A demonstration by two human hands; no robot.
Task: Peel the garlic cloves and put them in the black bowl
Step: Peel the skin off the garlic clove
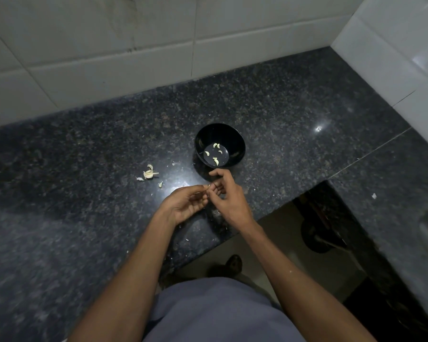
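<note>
A black bowl (236,138) stands on the dark granite counter (84,156) and holds several peeled garlic cloves (216,161). Just in front of it my left hand (185,203) and my right hand (229,198) meet above the counter. Their fingertips pinch a small garlic clove (209,185), most of it hidden by the fingers. To the left of the bowl lie the rest of the garlic bulb (149,173) and a loose clove (160,184).
Bits of garlic skin are scattered on the counter around the bulb and near the front edge. White tiled walls (109,58) close the back and right. The counter is cut away at the lower right, with the floor and my foot (234,264) below.
</note>
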